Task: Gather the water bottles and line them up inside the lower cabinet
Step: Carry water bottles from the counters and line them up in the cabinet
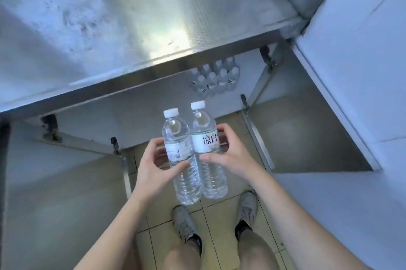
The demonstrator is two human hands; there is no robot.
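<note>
A commercial-style kitchen: a stainless steel worktop (136,12) dominates, with a lower cabinet (153,102) open beneath it, metal doors (307,129) swung wide, beige floor tiles (219,214) below and white wall tiles (362,27) beside it.

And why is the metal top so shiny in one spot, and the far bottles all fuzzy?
Head view: light glares off the steel countertop; the stored bottles sit in the cabinet's shade, small and blurred; the wide lens bends the straight edges.
</note>
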